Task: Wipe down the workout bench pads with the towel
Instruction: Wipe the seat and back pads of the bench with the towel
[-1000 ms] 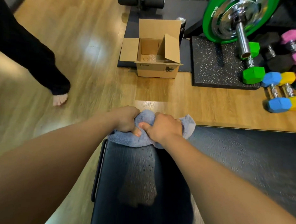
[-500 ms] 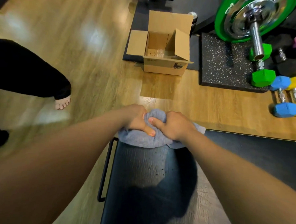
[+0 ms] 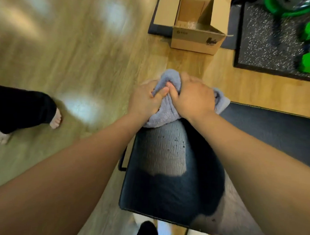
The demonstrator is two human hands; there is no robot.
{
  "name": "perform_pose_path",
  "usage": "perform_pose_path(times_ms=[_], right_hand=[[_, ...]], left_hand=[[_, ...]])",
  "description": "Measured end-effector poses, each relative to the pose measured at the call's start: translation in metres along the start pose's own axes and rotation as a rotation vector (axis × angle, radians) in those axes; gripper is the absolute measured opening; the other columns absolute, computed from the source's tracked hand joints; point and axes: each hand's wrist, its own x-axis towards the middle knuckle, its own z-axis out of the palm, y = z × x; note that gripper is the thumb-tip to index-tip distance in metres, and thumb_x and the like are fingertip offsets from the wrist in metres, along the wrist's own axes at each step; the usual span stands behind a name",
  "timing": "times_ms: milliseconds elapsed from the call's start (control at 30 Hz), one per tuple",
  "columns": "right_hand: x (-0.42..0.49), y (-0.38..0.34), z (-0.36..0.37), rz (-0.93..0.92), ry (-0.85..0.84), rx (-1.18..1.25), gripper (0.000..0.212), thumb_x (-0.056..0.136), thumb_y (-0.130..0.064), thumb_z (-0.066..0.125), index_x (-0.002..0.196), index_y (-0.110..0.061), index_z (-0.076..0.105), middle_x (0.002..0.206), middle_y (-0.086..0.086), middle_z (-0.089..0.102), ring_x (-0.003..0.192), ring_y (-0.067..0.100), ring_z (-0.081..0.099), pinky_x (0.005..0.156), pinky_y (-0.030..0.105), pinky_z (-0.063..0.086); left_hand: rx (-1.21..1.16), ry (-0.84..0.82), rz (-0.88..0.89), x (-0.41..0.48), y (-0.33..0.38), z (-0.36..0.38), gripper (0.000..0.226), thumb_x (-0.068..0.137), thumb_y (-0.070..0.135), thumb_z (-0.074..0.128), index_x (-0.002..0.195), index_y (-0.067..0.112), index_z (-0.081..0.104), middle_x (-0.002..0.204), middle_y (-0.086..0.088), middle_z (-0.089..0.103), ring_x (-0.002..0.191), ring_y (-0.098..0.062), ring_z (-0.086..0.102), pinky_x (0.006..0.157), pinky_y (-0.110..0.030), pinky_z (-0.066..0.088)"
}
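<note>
Gym room w/ wood floor (image 3: 82, 53) filling the left half of the frame; black padded surface (image 3: 165, 188) running up from bottom centre.

Changes over the last sec:
- View is tipping fwd and down, so the near edge of the surface is now showing at the bottom.
- Box (image 3: 197, 39) and speckled mat (image 3: 267, 42) are sliding to the top edge.
- Another person's bare foot (image 3: 56, 120) is stepping in at mid left.
- Towel (image 3: 161, 115) is staying at the far end of the surface, centre frame, but it's bunching tighter, w/ one corner trailing off to the right.

For the task: prob. the far-end pass is finishing, w/ the towel getting regathered rather than travelling. A pale band is running down the middle of the pad, and I can't tell if it's glare or a wiped streak. The near half is sitting in shadow, so can't judge it either.

Pose: both forearms are reaching out long, converging from the bottom corners. Left hand (image 3: 146, 99) and right hand (image 3: 191, 99) are sitting side by side, backs up, fingers curling down into the towel and gripping it. Thumbs are meeting between them. Both seem to be pressing down, w/ neither hand lifting off.
</note>
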Motion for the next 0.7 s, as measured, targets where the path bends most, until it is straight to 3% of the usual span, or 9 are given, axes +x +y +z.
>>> perform_pose_path(times_ms=[67, 167, 300, 400, 567, 633, 700], right_hand=[[-0.008, -0.012, 0.006, -0.045, -0.054, 0.01, 0.052, 0.091, -0.061, 0.032, 0.118, -0.018, 0.046, 0.112, 0.01, 0.06, 0.104, 0.034, 0.054, 0.075, 0.042, 0.037], [-0.022, -0.026, 0.01, -0.099, -0.13, 0.034, 0.065, 0.083, -0.066, 0.036, 0.131, -0.023, 0.041, 0.13, 0.007, 0.054, 0.118, 0.033, 0.047, 0.096, 0.05, 0.033], [-0.049, -0.034, 0.009, -0.234, -0.196, 0.042, 0.08, 0.082, -0.066, 0.037, 0.147, -0.019, 0.027, 0.157, 0.005, 0.024, 0.143, 0.028, 0.018, 0.115, 0.049, 0.011], [-0.083, -0.048, 0.01, -0.332, -0.222, 0.087, 0.078, 0.083, -0.061, 0.041, 0.146, -0.017, 0.029, 0.157, 0.006, 0.022, 0.145, 0.027, 0.015, 0.117, 0.046, 0.012], [-0.155, -0.072, 0.012, -0.417, -0.269, 0.235, 0.072, 0.082, -0.054, 0.048, 0.141, -0.012, 0.039, 0.153, 0.009, 0.031, 0.142, 0.03, 0.021, 0.116, 0.046, 0.014], [-0.179, -0.078, 0.012, -0.447, -0.274, 0.233, 0.071, 0.083, -0.053, 0.05, 0.14, -0.012, 0.04, 0.153, 0.01, 0.031, 0.141, 0.031, 0.021, 0.116, 0.045, 0.013], [-0.2, -0.083, 0.01, -0.477, -0.289, 0.243, 0.071, 0.081, -0.052, 0.052, 0.139, -0.011, 0.041, 0.152, 0.012, 0.032, 0.141, 0.033, 0.021, 0.114, 0.046, 0.014]], left_hand=[[-0.131, 0.075, -0.117, -0.023, -0.006, -0.003, 0.025, 0.092, 0.03, 0.058, 0.108, 0.014, 0.07, 0.096, -0.002, 0.071, 0.091, -0.016, 0.065, 0.072, -0.023, 0.045], [-0.14, 0.114, -0.28, -0.06, -0.009, -0.007, 0.018, 0.094, 0.028, 0.057, 0.102, 0.017, 0.069, 0.069, 0.008, 0.062, 0.072, -0.013, 0.057, 0.063, -0.025, 0.04], [-0.091, 0.065, -0.355, -0.11, -0.018, -0.014, 0.035, 0.089, 0.047, 0.047, 0.105, 0.023, 0.066, 0.084, 0.001, 0.07, 0.083, -0.022, 0.064, 0.072, -0.034, 0.05], [-0.091, 0.069, -0.45, -0.156, -0.023, -0.016, 0.042, 0.087, 0.054, 0.042, 0.096, 0.02, 0.065, 0.084, -0.003, 0.07, 0.082, -0.024, 0.065, 0.069, -0.036, 0.05], [-0.134, 0.096, -0.588, -0.243, -0.021, -0.021, 0.044, 0.087, 0.057, 0.04, 0.082, 0.019, 0.061, 0.065, 0.003, 0.06, 0.062, -0.011, 0.057, 0.054, -0.028, 0.036], [-0.214, 0.156, -0.616, -0.268, -0.016, -0.02, 0.033, 0.094, 0.047, 0.047, 0.085, 0.019, 0.063, 0.069, 0.002, 0.062, 0.061, -0.001, 0.056, 0.054, -0.022, 0.039], [-0.401, 0.26, -0.688, -0.29, -0.01, -0.013, 0.015, 0.1, 0.024, 0.049, 0.099, 0.02, 0.064, 0.089, 0.0, 0.068, 0.082, -0.002, 0.061, 0.069, -0.015, 0.047]])
